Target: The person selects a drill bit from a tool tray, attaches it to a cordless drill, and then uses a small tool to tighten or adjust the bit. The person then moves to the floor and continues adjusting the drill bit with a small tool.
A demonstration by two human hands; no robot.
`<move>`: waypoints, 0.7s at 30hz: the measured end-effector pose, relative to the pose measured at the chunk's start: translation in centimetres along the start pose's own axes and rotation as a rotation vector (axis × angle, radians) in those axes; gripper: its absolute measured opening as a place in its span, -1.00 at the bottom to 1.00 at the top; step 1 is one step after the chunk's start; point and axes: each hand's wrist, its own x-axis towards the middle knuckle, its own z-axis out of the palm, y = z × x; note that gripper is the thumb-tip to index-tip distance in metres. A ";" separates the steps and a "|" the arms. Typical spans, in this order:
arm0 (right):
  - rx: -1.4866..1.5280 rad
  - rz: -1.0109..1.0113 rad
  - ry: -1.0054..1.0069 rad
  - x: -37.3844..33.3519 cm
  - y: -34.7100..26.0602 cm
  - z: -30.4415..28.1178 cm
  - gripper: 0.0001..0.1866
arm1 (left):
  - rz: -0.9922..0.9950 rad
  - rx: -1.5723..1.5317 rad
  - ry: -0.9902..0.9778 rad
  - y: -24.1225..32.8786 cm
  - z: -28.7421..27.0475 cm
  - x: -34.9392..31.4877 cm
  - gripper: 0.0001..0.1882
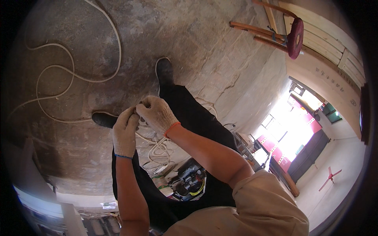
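Note:
Both of my hands wear off-white knitted work gloves and meet in front of me, above the floor between my shoes. My left hand (125, 133), its glove cuffed in blue, points upward with thumb and fingers pinched together. From the right comes my right hand (158, 115), in a glove with an orange cuff, its fingers curled and pinched against the left fingertips. Something small and dark may sit between the fingertips, but the gloves hide what it is. Beneath the hands lies a loose coil of pale cable (157, 151).
A long pale cable (73, 72) loops over the worn concrete floor (189, 35) at left. Black tools (189, 179) lie between my legs. A stool with a dark red seat (295, 38) stands at upper right near wooden boards (327, 41); a bright doorway (289, 126) is at right.

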 end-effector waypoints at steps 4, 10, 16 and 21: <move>-0.029 -0.036 0.002 0.0 0.4 0.3 -0.54 | 0.036 0.079 -0.019 -0.2 -0.7 0.0 -0.61; 0.315 0.046 -0.009 -2.0 -2.1 1.8 -0.58 | 0.034 -0.028 0.057 0.2 -4.3 -1.0 -0.60; -0.006 -0.063 -0.095 -2.4 -3.8 4.3 -0.59 | 0.099 0.171 0.286 -2.2 -16.1 1.2 -0.55; -0.663 -0.442 -0.142 11.9 -5.9 4.6 -0.65 | 0.035 0.092 0.432 -13.4 -26.2 8.9 -0.52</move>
